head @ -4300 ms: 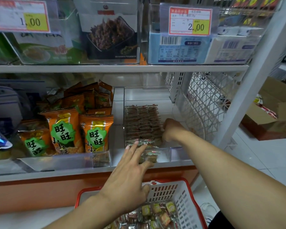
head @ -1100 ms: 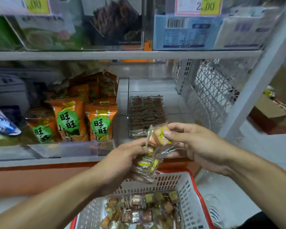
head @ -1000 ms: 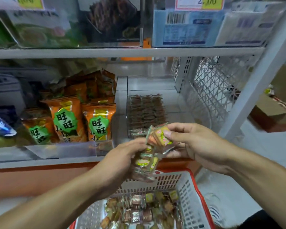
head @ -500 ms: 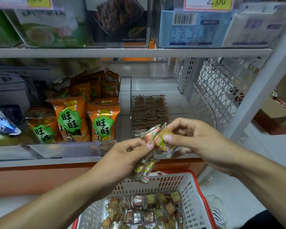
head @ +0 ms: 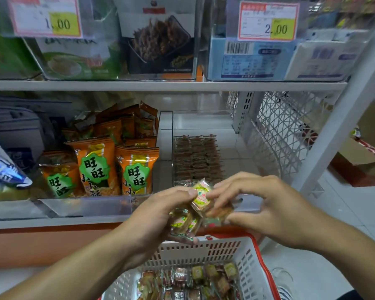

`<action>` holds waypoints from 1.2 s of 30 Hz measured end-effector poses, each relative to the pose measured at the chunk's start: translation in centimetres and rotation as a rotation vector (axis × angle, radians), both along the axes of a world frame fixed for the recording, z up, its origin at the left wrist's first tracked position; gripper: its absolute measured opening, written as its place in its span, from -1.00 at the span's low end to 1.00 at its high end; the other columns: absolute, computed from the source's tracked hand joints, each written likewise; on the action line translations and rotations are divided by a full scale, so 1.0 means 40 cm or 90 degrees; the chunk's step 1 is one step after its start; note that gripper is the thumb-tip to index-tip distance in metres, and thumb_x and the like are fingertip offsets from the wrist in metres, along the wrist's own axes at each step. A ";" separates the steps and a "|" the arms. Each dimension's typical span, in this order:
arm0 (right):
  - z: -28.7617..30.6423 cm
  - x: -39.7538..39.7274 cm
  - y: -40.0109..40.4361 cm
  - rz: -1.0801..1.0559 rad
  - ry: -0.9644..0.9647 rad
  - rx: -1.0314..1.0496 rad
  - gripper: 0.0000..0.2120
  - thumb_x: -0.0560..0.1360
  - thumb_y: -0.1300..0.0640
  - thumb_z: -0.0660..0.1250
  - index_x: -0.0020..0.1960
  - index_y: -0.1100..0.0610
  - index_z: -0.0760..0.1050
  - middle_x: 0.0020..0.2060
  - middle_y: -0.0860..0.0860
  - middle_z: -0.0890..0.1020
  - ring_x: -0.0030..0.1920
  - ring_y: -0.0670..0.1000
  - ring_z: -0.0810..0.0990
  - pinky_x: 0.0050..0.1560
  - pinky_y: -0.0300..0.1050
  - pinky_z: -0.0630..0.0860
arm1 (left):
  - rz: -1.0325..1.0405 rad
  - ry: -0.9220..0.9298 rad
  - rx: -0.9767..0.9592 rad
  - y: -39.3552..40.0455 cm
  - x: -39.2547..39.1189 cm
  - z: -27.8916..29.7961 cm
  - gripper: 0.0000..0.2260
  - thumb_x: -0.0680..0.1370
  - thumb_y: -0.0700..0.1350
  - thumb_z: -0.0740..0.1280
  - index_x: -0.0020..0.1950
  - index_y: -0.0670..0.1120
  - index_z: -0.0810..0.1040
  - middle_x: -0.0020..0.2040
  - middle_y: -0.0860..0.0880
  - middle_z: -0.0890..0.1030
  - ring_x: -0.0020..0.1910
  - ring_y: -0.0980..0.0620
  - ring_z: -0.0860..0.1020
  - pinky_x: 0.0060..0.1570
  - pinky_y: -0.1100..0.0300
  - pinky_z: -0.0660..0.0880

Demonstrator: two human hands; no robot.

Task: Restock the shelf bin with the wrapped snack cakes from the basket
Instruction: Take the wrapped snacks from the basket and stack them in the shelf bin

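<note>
Since half a second ago the right hand (head: 275,211) has closed in on the left, and the wrapped snack cake (head: 200,196) that it pinched alone now sits between the fingertips of both hands.

Behind the grip runs the white shelf (head: 160,85), its upper level lined with boxed goods and price tags. To the left of the grip stand the orange snack bags (head: 117,167) behind a clear front lip. Directly beyond the grip lies the clear shelf bin (head: 204,124), with neat rows of brown wrapped cakes (head: 196,158) flat on its floor. Below the grip stands the white basket with a red rim (head: 243,258), with more loose wrapped cakes (head: 193,282) inside.

The left hand (head: 158,215) is curled round a small stack of wrapped cakes (head: 183,224), and its thumb touches the raised cake. The right hand's fingers curl over the same cluster from the right, pinching the raised cake, which is tilted, yellow-green label up.
</note>
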State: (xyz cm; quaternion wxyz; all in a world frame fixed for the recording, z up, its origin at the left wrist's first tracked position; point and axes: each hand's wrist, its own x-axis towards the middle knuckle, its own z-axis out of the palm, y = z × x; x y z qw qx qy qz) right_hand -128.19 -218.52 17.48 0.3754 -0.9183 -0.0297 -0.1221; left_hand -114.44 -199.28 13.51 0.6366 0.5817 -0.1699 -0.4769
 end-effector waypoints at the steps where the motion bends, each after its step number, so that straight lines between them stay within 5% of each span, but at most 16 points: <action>1: 0.004 -0.001 -0.006 -0.036 0.024 0.044 -0.80 0.39 -0.13 0.52 0.00 -0.16 0.67 0.01 -0.13 0.71 0.06 -0.08 0.67 0.09 -0.09 0.58 | 0.008 -0.022 -0.001 0.000 0.000 -0.001 -0.72 0.49 0.07 0.43 0.10 -0.06 0.72 0.03 -0.15 0.73 -0.15 -0.06 0.69 -0.14 -0.05 0.65; 5: 0.010 0.013 -0.009 -0.126 0.020 0.310 -0.81 0.43 -0.01 0.48 0.03 -0.02 0.69 -0.19 0.04 0.72 -0.27 -0.05 0.66 -0.29 -0.09 0.58 | 0.037 -0.098 -0.001 -0.002 -0.006 -0.006 -0.67 0.48 0.14 0.46 0.15 0.00 0.71 0.03 -0.11 0.74 -0.14 -0.06 0.67 -0.02 -0.11 0.67; 8: -0.002 0.019 0.001 -0.151 0.080 0.440 -0.76 0.40 0.01 0.47 0.04 0.01 0.71 -0.23 0.05 0.66 -0.40 -0.08 0.61 -0.37 -0.06 0.64 | 0.043 -0.116 0.006 -0.005 -0.012 -0.009 -0.63 0.42 0.17 0.50 0.16 0.06 0.71 0.02 -0.09 0.74 -0.14 -0.05 0.68 0.00 -0.11 0.68; 12: -0.016 0.018 0.001 -0.179 0.109 0.549 -0.68 0.36 0.17 0.53 0.11 0.07 0.66 0.08 0.27 0.62 -0.17 0.14 0.72 -0.22 -0.10 0.66 | 0.053 -0.126 0.012 -0.009 -0.017 -0.011 -0.65 0.41 0.15 0.51 0.15 0.09 0.72 0.02 -0.05 0.75 -0.13 -0.06 0.71 -0.03 -0.09 0.69; 16: -0.017 0.014 -0.010 -0.147 0.130 0.523 -0.58 0.44 0.33 0.49 0.24 0.03 0.62 0.07 0.17 0.68 -0.14 -0.01 0.68 -0.17 -0.16 0.59 | 0.069 -0.117 0.012 -0.009 -0.016 -0.013 -0.63 0.38 0.15 0.52 0.14 0.08 0.73 0.03 -0.01 0.75 -0.09 -0.02 0.72 -0.10 0.01 0.67; 20: -0.019 0.017 -0.006 -0.134 0.174 0.479 -0.54 0.50 0.29 0.45 0.35 0.00 0.56 0.09 0.14 0.70 -0.19 -0.10 0.60 -0.18 -0.20 0.53 | 0.055 -0.134 0.015 -0.009 -0.018 -0.013 -0.63 0.40 0.18 0.51 0.17 0.13 0.71 0.02 -0.03 0.75 -0.10 -0.06 0.72 -0.09 0.01 0.67; 27: 0.001 0.015 -0.008 -0.198 0.112 0.344 -0.82 0.41 0.19 0.56 -0.02 0.05 0.65 -0.10 0.04 0.72 -0.12 -0.02 0.64 -0.05 -0.20 0.54 | 0.082 -0.144 -0.008 -0.013 -0.026 -0.011 -0.67 0.35 0.16 0.51 0.09 0.16 0.74 -0.03 0.01 0.75 -0.17 0.03 0.72 -0.25 0.21 0.62; 31: 0.015 0.020 -0.013 -0.182 0.140 0.563 -0.68 0.42 0.32 0.47 0.16 0.15 0.60 -0.10 0.18 0.65 -0.21 0.07 0.60 -0.28 -0.16 0.55 | 0.136 -0.134 -0.007 -0.021 -0.025 -0.014 -0.69 0.38 0.17 0.46 0.09 0.14 0.74 0.01 0.02 0.76 -0.15 0.04 0.72 -0.24 0.12 0.64; 34: 0.012 0.027 0.006 -0.154 0.204 0.727 -0.66 0.44 0.39 0.39 0.19 0.20 0.63 0.05 0.24 0.70 -0.08 0.17 0.71 -0.12 -0.05 0.69 | 0.134 -0.154 0.002 -0.023 -0.028 -0.023 -0.69 0.41 0.21 0.44 0.11 0.18 0.72 0.03 0.05 0.76 -0.05 0.01 0.73 -0.04 -0.05 0.69; 36: 0.001 0.032 0.011 -0.144 0.208 0.740 -0.66 0.40 0.37 0.43 0.18 0.25 0.58 0.05 0.27 0.70 -0.03 0.19 0.71 0.05 0.03 0.68 | 0.124 -0.162 -0.005 -0.023 -0.032 -0.026 -0.64 0.37 0.26 0.44 0.12 0.20 0.71 0.01 0.08 0.76 -0.06 0.07 0.73 -0.09 0.00 0.70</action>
